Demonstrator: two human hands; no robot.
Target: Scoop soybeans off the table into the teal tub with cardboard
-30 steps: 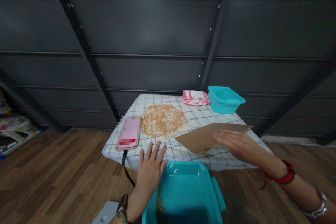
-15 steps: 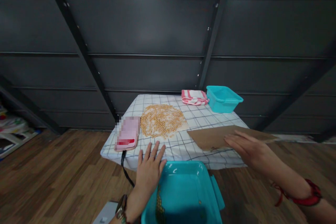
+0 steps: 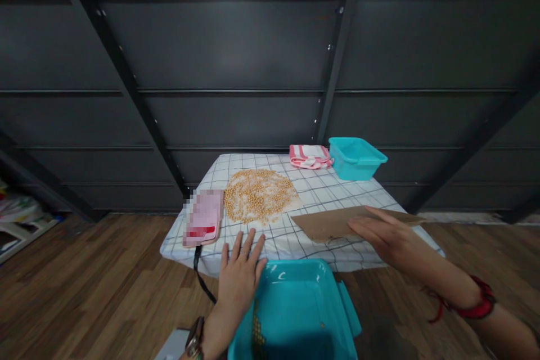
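My left hand (image 3: 239,273) lies with fingers spread at the table's front edge, against the left rim of a turquoise tub (image 3: 301,292). Some small yellowish beans lie in that tub's left side, partly in shadow. In my right hand (image 3: 379,236) is a flat piece of brown cardboard (image 3: 323,224), slanted just over the table's right half; the fingers lie along it, and the far side of the grip is hidden. Left of the cardboard, a round patch of yellow beans (image 3: 259,194) mixed with white powder is spread on the checked tablecloth (image 3: 323,194).
A pink phone-like object (image 3: 205,216), partly pixelated, lies at the table's left with a black strap (image 3: 202,278) hanging down. At the back right are a folded pink-striped cloth (image 3: 310,156) and a small turquoise basin (image 3: 356,160). A dark panelled wall (image 3: 236,50) stands behind.
My right hand has moved a little to the left with the cardboard, bringing its tip closer to the beans. The left hand has stayed by the tub. The view has shifted slightly.
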